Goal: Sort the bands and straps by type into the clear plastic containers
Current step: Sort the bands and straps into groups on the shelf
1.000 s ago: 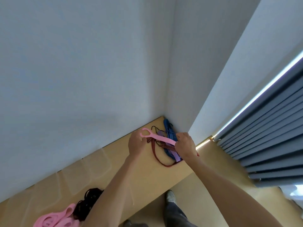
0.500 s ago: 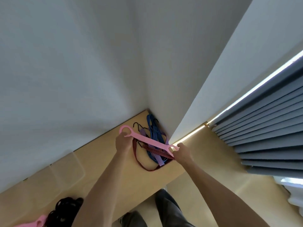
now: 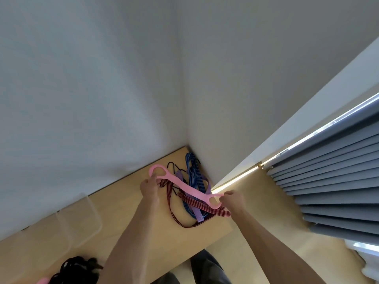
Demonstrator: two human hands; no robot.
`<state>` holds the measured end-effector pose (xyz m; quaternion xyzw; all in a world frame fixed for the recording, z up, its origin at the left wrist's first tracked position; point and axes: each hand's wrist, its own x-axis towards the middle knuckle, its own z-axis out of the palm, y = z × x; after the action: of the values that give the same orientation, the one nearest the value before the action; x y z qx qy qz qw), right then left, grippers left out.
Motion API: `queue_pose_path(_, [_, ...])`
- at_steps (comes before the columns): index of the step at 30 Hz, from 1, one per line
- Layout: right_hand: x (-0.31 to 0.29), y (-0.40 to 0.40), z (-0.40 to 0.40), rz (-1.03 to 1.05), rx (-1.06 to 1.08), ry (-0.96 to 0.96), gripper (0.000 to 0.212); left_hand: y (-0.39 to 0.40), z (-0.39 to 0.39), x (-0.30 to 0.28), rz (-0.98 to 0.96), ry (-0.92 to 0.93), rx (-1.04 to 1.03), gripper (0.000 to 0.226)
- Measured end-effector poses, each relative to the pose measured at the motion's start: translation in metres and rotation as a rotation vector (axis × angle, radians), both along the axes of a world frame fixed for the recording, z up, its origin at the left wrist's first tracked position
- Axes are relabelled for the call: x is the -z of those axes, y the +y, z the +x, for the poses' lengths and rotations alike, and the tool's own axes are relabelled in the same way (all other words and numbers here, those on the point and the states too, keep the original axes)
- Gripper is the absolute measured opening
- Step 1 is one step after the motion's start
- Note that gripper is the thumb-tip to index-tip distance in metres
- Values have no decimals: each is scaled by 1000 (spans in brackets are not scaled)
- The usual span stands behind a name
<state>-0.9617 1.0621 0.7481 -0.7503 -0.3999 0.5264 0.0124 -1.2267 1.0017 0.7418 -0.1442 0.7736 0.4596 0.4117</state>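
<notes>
1. Fingers [image 3: 225, 195] of the right hand [image 3: 232, 202] curl round the near end loop of the pink band [image 3: 185, 186], pinching its rim; fingers of the left hand [image 3: 149, 187] are closed on the band just below its far end loop.
2. Both forearms reach forward from the bottom of the view, the left one running up from the lower middle and the right one coming in from the lower right, wrists roughly straight.
3. Held between the two hands, the pink band runs as a slanted strip from upper left to lower right, lifted above the counter [image 3: 143, 226] and over the pile beneath it.
4. Under the band, in the corner where the two walls meet, lie a blue striped strap [image 3: 192, 177], a purple band [image 3: 198, 215] and a dark red striped strap [image 3: 205, 204], tangled together on the counter; thin black hooks [image 3: 172, 166] show at the far side of the pile.
5. Clear plastic containers [image 3: 82, 220] stand along the wall at the left, well apart from the pile.
6. Near the bottom left edge sits a heap of black bands [image 3: 75, 269], with a bit of another pink piece [image 3: 43, 280] just beside it at the frame's edge; whether these lie inside a container cannot be told.
7. Grey pleated curtains [image 3: 328, 181] hang at the right.
</notes>
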Motion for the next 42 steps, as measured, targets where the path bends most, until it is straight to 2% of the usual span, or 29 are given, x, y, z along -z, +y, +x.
queue_pose_path(4, [-5,7,-12,14,42,57,26,-1,2,1,15,-97,-21,35])
queue_pose_path(6, [-7,7,-17,33,5,25,20,1,2,-2,17,-69,-37,36])
queue_pose_path(9, [-14,4,-23,85,-23,-16,12,4,-1,-5,32,11,-35,33])
queue_pose_path(13, [-23,0,-35,98,-65,86,11,4,-6,-11,147,-54,-57,24])
queue_pose_path(16, [-29,-3,-44,92,-33,110,7,6,-3,-17,102,-24,162,13])
queue_pose_path(18, [-33,-4,-51,82,0,101,10,9,1,-26,89,54,340,14])
queue_pose_path(21, [-42,-8,-60,106,-71,-17,17,10,1,-43,151,121,440,18])
queue_pose_path(24, [-58,-15,-69,201,-116,-57,6,3,4,-67,195,208,529,17])
queue_pose_path(25, [-65,-17,-75,257,-144,-21,5,-2,6,-73,220,242,537,17])
queue_pose_path(28, [-98,-23,-103,388,-182,171,22,-18,10,-90,292,270,605,20])
queue_pose_path(32, [-146,-26,-140,507,-162,382,20,-38,9,-121,344,308,700,16])
queue_pose_path(36, [-184,-46,-165,563,-218,518,7,-54,-5,-155,393,300,575,8])
queue_pose_path(37, [-190,-54,-170,571,-240,561,11,-60,-12,-163,415,296,532,6])
queue_pose_path(39, [-201,-70,-181,554,-267,680,22,-75,-26,-175,474,251,418,19])
queue_pose_path(41, [-210,-86,-193,560,-330,714,35,-97,-39,-183,516,175,341,36])
queue_pose_path(42, [-213,-95,-200,583,-370,709,38,-110,-46,-188,527,169,321,36])
